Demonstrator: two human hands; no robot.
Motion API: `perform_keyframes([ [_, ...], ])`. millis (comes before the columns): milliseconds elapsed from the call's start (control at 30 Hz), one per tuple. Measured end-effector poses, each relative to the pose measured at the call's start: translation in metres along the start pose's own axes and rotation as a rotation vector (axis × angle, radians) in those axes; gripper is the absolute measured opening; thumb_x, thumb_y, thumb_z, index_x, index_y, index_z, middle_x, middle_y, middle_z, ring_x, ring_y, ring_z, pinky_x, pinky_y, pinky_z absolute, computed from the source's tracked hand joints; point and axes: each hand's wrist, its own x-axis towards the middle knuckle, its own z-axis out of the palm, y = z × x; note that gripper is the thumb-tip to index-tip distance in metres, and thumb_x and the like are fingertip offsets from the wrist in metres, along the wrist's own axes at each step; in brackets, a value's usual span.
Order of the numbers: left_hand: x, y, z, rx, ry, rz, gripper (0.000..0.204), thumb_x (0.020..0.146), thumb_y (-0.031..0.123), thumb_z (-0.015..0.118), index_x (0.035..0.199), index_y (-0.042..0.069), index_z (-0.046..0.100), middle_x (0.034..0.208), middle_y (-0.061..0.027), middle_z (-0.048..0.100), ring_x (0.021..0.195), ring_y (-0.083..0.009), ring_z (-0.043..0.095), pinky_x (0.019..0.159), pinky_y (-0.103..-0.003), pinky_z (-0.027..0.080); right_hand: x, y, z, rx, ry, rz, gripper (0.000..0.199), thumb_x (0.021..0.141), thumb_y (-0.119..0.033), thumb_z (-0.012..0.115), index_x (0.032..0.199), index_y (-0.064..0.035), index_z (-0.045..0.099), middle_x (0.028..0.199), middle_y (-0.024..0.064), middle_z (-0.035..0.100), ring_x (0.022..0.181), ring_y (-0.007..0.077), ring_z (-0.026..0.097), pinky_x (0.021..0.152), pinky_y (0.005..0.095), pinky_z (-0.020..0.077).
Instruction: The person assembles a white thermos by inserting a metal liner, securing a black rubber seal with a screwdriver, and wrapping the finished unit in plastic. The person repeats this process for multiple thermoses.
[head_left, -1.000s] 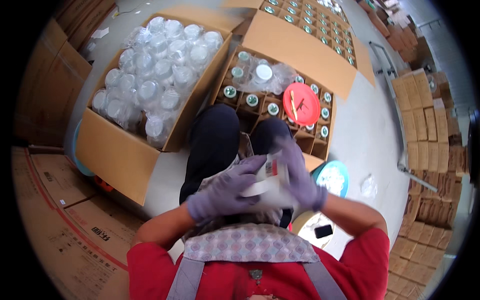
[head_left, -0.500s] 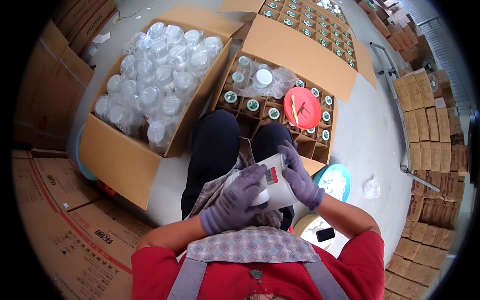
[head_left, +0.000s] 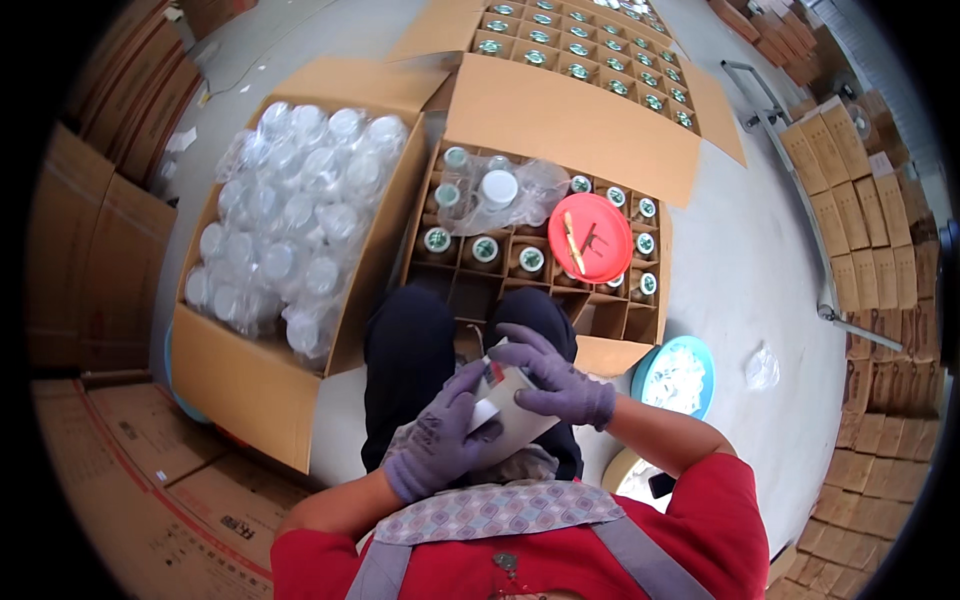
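Over my lap, both gloved hands grip a white, roughly cylindrical container [head_left: 522,425] with a small red patch on its side; its exact kind is unclear. My left hand [head_left: 437,440] closes round its left side, next to a small bright white part. My right hand [head_left: 568,386] is bent over its far right side, thumb pressed on the surface. Beyond my knees is a divided carton [head_left: 480,297] of jars with green-and-white lids. On it rest a red plate [head_left: 612,225], carrying a yellow-handled tool and a small dark tool, and a white-lidded jar [head_left: 499,189] in clear plastic.
At left stands an open carton [head_left: 245,405] full of plastic-wrapped clear jars. Another divided carton [head_left: 590,95] of jars lies farther off. Right of me are a blue basin [head_left: 708,385] with white pieces, a metal frame [head_left: 800,190] and stacked brown boxes [head_left: 850,390].
The white container has turned in my hands, and less of its red patch shows. My right hand has shifted from its right end onto its upper side. The whole view has shifted slightly.
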Motion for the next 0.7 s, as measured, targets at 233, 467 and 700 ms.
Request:
perform_keyframes([
  [233,0.064,-0.019,-0.024,-0.712,0.088,-0.147,0.022,0.078,0.009,0.077,0.085,-0.004,0.062,0.139,-0.0259,0.049,0.126,-0.0324,0.052,0.104,-0.04,0.04,0.029,0.267,-0.176,-0.105,0.837,0.851,0.04,0.091,-0.037,0.062,0.113,-0.0043,0.07,0.104,0.0127,0.072,0.094,0.0207,0.068,0.082,0.0344,0.0514],
  [467,0.1,-0.042,-0.033,-0.766,0.025,-0.367,0.02,0.073,0.008,0.079,0.082,-0.003,0.065,0.142,-0.0237,0.049,0.128,-0.0295,0.051,0.106,-0.036,0.037,0.092,0.349,-0.185,-0.487,0.55,1.265,0.059,0.079,-0.032,0.067,0.126,0.0019,0.056,0.119,0.0289,0.062,0.11,0.0383,0.063,0.092,0.0452,0.0503],
  [700,0.106,-0.054,-0.031,-1.031,-0.107,-0.308,0.019,0.072,0.008,0.081,0.081,0.0,0.066,0.141,-0.026,0.049,0.131,-0.0314,0.049,0.106,-0.039,0.037,0.049,0.39,-0.201,-0.383,0.875,1.26,0.038,0.076,-0.015,0.062,0.111,-0.0009,0.06,0.096,0.0209,0.069,0.092,0.0344,0.069,0.077,0.0432,0.0546],
])
